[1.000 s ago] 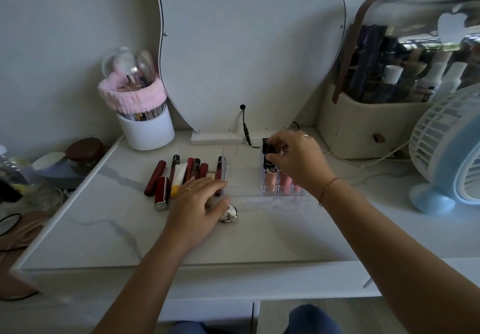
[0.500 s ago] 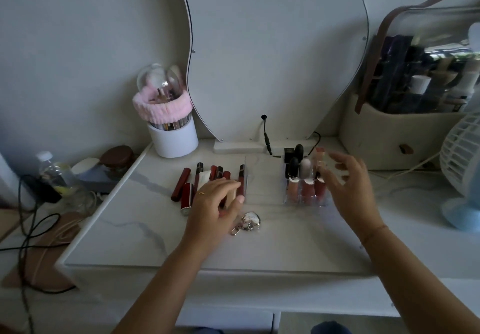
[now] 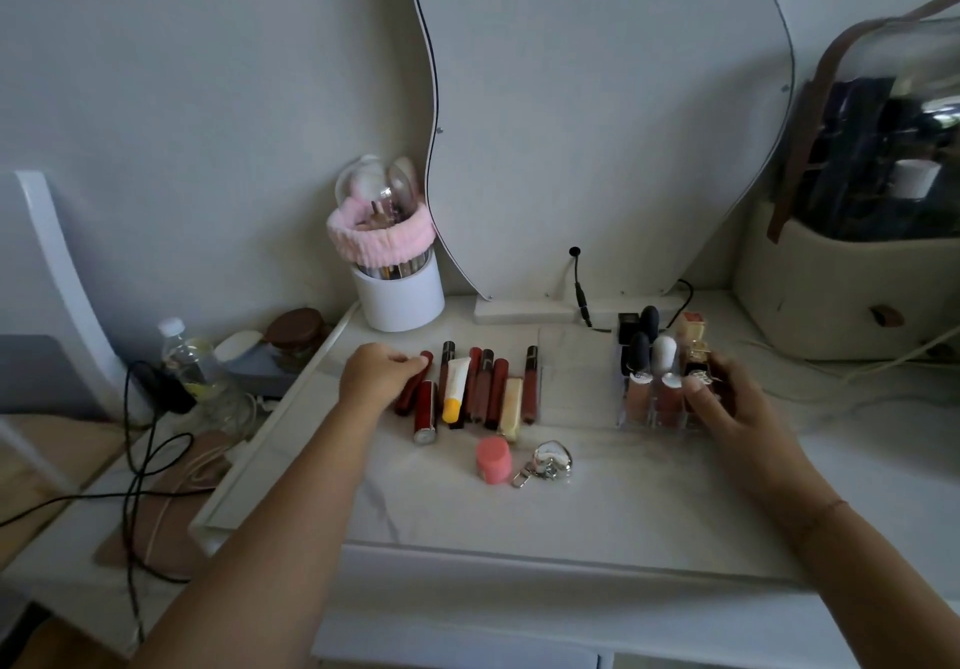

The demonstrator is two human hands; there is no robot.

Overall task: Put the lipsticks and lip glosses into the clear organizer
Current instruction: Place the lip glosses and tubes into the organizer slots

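The clear organizer [image 3: 649,416] stands on the white tabletop at the right and holds several upright lipsticks and glosses. My right hand [image 3: 737,408] is at its right end, with thumb and fingers curled round a black and gold lipstick [image 3: 698,362] that stands in the right column. Several lipsticks and lip glosses [image 3: 488,390] lie in a row left of the organizer. My left hand [image 3: 376,380] pinches the top of the leftmost dark red lip gloss [image 3: 415,382], which still lies on the table.
A pink-capped jar [image 3: 492,458] and a heart keychain [image 3: 550,460] lie in front of the row. A white brush cup [image 3: 397,299] with a pink band, the mirror [image 3: 597,122] and its cable stand behind. A beige cosmetics case [image 3: 831,299] is far right. Cables and a bottle [image 3: 189,361] are left.
My left hand moved from the middle of the row to its left end, uncovering the pink jar. My right hand closed in on the organizer's right end. The camera shifted left.
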